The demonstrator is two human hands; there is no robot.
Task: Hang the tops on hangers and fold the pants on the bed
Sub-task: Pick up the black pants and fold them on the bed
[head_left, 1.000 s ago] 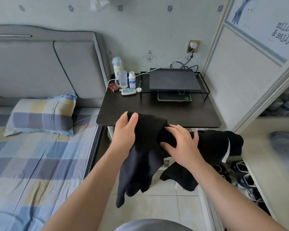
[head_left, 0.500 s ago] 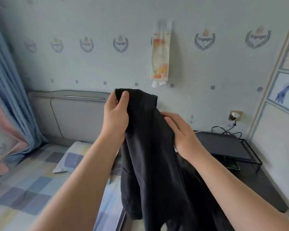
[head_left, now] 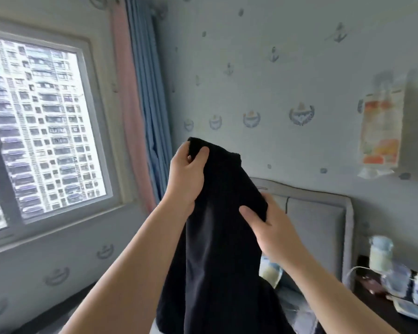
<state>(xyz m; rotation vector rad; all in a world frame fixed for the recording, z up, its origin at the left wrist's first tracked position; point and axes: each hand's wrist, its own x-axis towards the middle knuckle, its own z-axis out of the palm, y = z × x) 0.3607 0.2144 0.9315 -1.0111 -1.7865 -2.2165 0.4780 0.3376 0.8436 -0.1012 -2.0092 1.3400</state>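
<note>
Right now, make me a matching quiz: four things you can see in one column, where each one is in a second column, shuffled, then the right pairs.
Column one
1. black garment
2. window
3. grey headboard
4. orange packet

Column two
A. far left of the view
B. held up mid-view, gripped by the left hand and right hand
C. hanging high on the patterned wall, at the right
D. low against the wall, right of the garment

Pairs: 1-B, 2-A, 3-D, 4-C
</note>
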